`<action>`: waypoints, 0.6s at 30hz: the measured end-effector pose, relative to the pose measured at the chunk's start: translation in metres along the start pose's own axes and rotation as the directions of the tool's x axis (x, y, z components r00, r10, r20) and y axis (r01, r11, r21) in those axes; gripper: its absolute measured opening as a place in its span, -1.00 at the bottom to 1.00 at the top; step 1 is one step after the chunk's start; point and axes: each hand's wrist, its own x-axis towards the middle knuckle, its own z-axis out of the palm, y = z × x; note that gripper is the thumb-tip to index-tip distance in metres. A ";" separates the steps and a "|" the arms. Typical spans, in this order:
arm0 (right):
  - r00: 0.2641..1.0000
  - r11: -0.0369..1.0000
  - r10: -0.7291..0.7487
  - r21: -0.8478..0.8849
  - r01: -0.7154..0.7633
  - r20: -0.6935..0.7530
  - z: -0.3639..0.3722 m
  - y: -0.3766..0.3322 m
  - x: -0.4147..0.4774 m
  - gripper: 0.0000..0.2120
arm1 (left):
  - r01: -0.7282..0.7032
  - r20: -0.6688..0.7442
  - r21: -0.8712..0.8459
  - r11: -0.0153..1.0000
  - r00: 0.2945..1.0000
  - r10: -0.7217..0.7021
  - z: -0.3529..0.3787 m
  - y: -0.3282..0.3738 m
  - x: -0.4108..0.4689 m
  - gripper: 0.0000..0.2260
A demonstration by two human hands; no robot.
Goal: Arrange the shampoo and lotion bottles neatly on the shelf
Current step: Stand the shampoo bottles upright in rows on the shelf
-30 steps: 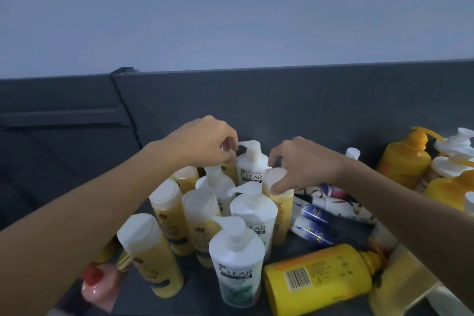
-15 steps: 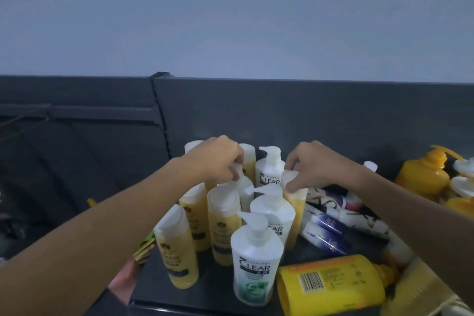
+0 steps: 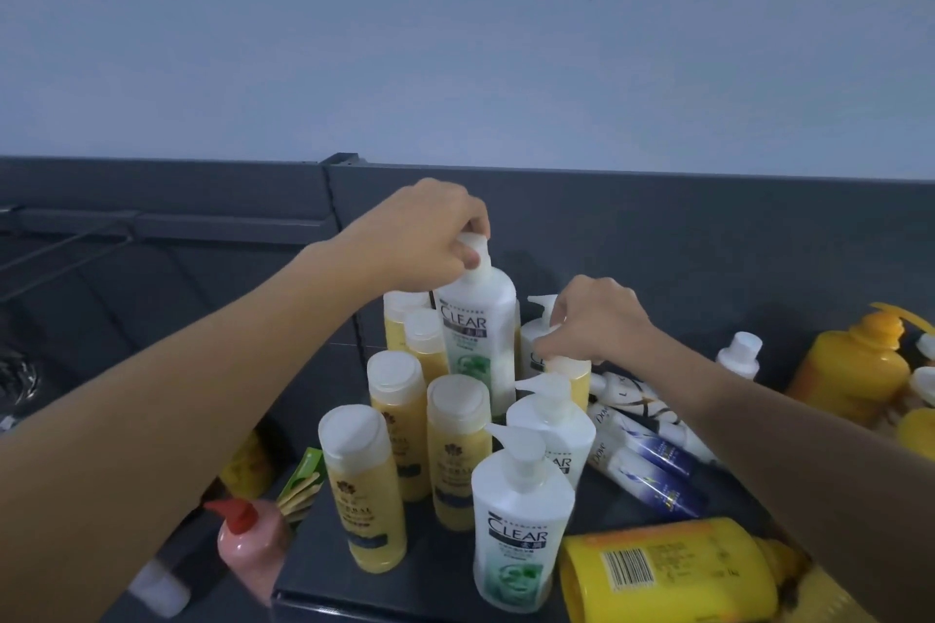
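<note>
My left hand (image 3: 427,233) grips the pump top of a white CLEAR pump bottle (image 3: 478,334) and holds it lifted above the group. My right hand (image 3: 594,319) pinches the white cap of a yellow bottle (image 3: 574,372) standing behind the front pump bottles. Several yellow white-capped bottles (image 3: 455,450) stand upright on the dark shelf (image 3: 425,577) in rows. Two more white CLEAR pump bottles (image 3: 521,521) stand at the front centre, and another is half hidden behind my right hand.
A large yellow bottle (image 3: 668,567) lies on its side at front right. Dove tubes (image 3: 652,460) lie flat behind it. Orange-yellow pump bottles (image 3: 855,364) stand at far right. A pink bottle with red cap (image 3: 248,541) sits below the shelf's left edge. The dark back panel (image 3: 708,228) rises behind.
My left hand has raised a CLEAR pump bottle by its pump out of the back of the group. My right hand stays on the yellow bottle's cap. The view has tilted slightly.
</note>
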 end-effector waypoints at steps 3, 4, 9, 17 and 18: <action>1.000 1.000 0.010 -0.008 -0.011 -0.024 0.004 -0.010 0.000 -0.58 | -0.004 -0.051 -0.028 1.000 0.999 0.003 -0.015 -0.002 0.000 -0.79; 1.000 1.000 0.014 -0.001 -0.014 -0.026 0.005 -0.013 -0.001 -0.59 | -0.007 -0.066 -0.028 1.000 0.998 0.005 -0.019 -0.003 0.000 -0.79; 0.998 0.990 0.057 0.130 -0.057 0.001 0.008 -0.024 -0.002 -0.64 | -0.024 -0.132 -0.014 1.000 0.991 0.022 -0.037 -0.007 -0.001 -0.78; 0.996 0.983 0.067 0.165 -0.076 0.062 0.023 -0.047 0.005 -0.62 | -0.013 -0.161 -0.003 1.000 0.987 0.012 -0.060 -0.018 -0.008 -0.80; 0.996 0.987 0.066 0.143 -0.074 0.061 0.024 -0.049 0.006 -0.64 | -0.011 -0.163 0.000 1.000 0.987 0.011 -0.062 -0.018 -0.010 -0.81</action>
